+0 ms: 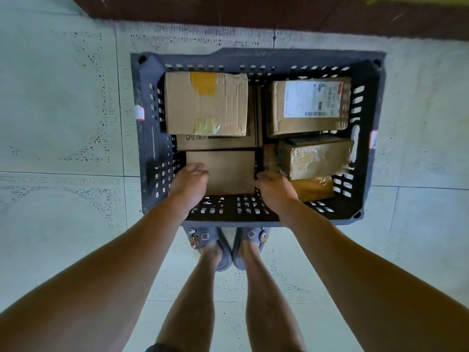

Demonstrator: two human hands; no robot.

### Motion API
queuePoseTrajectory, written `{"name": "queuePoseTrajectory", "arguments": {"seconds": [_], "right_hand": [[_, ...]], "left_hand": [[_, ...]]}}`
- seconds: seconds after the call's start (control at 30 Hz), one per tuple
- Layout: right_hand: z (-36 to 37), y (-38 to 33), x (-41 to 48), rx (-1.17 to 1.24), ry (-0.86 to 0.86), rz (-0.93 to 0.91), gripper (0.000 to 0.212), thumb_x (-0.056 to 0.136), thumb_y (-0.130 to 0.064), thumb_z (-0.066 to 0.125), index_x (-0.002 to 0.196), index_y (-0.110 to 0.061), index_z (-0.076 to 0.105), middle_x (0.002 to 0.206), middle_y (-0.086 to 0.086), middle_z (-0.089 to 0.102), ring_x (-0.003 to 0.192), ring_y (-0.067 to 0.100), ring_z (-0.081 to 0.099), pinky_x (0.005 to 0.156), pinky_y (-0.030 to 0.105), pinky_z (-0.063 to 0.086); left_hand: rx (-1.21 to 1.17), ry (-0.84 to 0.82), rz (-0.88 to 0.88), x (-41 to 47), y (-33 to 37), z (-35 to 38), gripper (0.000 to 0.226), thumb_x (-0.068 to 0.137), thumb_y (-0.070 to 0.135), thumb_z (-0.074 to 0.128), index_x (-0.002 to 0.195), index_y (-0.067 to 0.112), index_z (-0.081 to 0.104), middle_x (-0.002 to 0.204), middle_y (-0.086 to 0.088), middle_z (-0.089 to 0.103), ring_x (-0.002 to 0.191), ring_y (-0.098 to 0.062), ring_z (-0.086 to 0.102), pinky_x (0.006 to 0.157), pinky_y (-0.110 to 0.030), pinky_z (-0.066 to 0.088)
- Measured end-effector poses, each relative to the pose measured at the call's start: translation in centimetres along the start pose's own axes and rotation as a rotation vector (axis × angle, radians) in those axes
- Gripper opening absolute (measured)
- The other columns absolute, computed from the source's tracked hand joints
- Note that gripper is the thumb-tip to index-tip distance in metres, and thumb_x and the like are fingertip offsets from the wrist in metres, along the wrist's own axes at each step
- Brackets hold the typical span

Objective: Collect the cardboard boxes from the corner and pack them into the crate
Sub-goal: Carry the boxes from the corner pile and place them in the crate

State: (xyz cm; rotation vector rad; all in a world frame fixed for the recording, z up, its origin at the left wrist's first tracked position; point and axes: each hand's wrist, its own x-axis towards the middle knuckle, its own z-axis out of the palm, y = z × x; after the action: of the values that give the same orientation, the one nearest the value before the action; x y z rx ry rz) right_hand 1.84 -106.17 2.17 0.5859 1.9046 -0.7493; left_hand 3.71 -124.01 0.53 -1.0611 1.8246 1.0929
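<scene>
A dark slotted plastic crate [365,158] stands on the floor in front of my feet. Inside it lie several cardboard boxes. A plain flat box [228,171] sits at the near left; my left hand [189,185] grips its left edge and my right hand [272,190] grips its right edge. Behind it rests a box with yellow tape [205,104] on top of a printed box [220,143]. At the far right is a box with a white shipping label [308,105]. A plastic-wrapped parcel [314,156] and a small yellowish box [313,188] lie at the near right.
Pale tiled floor [63,123] surrounds the crate. A dark brown wall base [228,11] runs along the far side behind it. My feet in grey clogs [223,246] stand against the crate's near rim.
</scene>
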Motion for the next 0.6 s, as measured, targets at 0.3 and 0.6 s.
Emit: {"name": "queuePoseTrajectory", "arguments": {"seconds": [0.3, 0.6], "right_hand": [[-8.5, -0.5, -15.2, 0.329, 0.150, -0.053, 0.026, 0.092, -0.018, 0.043, 0.081, -0.022, 0.066, 0.081, 0.001, 0.064, 0.076, 0.021, 0.059, 0.066, 0.035, 0.048], [-16.5, 4.8, -33.1, 0.544, 0.361, -0.053, 0.026, 0.094, -0.018, 0.050, 0.114, -0.024, 0.066, 0.117, -0.001, 0.065, 0.108, 0.020, 0.060, 0.099, 0.041, 0.050]], "left_hand": [[-0.073, -0.118, 0.191, -15.6, 8.3, -1.3, 0.020, 0.094, 0.023, 0.056, 0.111, 0.022, 0.066, 0.107, 0.000, 0.068, 0.102, -0.020, 0.066, 0.092, -0.034, 0.050], [-0.127, -0.322, 0.318, -33.3, 15.5, -1.2, 0.018, 0.099, 0.018, 0.047, 0.108, 0.019, 0.062, 0.107, -0.002, 0.067, 0.100, -0.017, 0.062, 0.083, -0.029, 0.046]]}}
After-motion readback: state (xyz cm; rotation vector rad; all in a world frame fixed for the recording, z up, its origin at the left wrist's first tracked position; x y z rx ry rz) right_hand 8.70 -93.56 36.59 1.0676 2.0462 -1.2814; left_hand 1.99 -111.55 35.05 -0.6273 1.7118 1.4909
